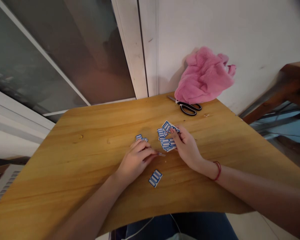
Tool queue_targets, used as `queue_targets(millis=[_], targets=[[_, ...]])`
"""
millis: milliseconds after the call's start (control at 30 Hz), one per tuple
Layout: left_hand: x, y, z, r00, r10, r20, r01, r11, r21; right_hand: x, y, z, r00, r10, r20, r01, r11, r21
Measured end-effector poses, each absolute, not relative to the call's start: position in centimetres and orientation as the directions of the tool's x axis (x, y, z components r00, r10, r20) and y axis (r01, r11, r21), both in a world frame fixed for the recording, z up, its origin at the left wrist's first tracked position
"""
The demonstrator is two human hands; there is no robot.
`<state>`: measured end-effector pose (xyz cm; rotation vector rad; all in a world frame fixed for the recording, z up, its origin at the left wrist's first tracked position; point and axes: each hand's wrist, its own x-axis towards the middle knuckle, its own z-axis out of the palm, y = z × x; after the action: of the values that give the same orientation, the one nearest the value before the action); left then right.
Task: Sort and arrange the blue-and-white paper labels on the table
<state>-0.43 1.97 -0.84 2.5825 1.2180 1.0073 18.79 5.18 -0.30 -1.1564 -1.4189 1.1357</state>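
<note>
Blue-and-white paper-like labels [168, 144] are fanned out in the right hand [187, 145], the thumb pressed on top and the fingers underneath, probably so that the overlapping layers do not slide apart while their printed faces lie in plain sight. The left hand [136, 158] pinches a thin piece [161, 154] between thumb and index finger, tilted nearly edge-on to the view, so its face cannot be read; a grip at the very end seems to suit something so slight. Just beyond the left knuckles a small pile [141, 137] rests on the wooden table [90, 160], partly hidden by the hand, and a loose label [155, 178] lies flat nearer the body, well apart from the pile, perhaps to be told from it easily. The scissors [187, 109] lie at the far edge, handles towards the person (a tidy way to leave them), their blades partly overlapped by a pink fluffy cloth [205, 78], which is heaped against the white wall [252, 30], apparently out of the hands' way.
</note>
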Motion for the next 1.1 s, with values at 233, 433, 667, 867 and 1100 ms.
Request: queue_targets(millis=[233, 433, 667, 867, 1100], targets=[[-2.3, 2.7, 0.8, 0.151, 0.84, 0.522, 0.755, -0.439, 0.488, 18.7, 5.2, -0.1, -0.097, 0.989, 0.113, 0.1, 0.122, -0.987], [-4.4, 4.2, 1.1, -0.051, 0.932, 0.359, 0.674, -0.233, 0.701, 18.7, 5.1, 0.2, -0.082, 0.993, 0.09, 0.123, 0.099, -0.987], [-6.7, 6.0, 0.0, -0.167, 0.948, 0.272, 0.73, -0.067, 0.68, 18.7, 5.1, 0.1, -0.084, 0.993, 0.077, 0.119, 0.086, -0.989], [-8.0, 7.0, -1.3, -0.12, 0.939, 0.322, 0.836, -0.079, 0.542, 18.7, 5.1, 0.1, -0.091, 0.994, 0.062, 0.099, 0.071, -0.993], [-5.1, 4.7, 1.2, 0.084, 0.917, 0.389, 0.887, -0.246, 0.391, 18.7, 5.2, 0.0, -0.09, 0.995, 0.042, 0.105, 0.052, -0.993]])
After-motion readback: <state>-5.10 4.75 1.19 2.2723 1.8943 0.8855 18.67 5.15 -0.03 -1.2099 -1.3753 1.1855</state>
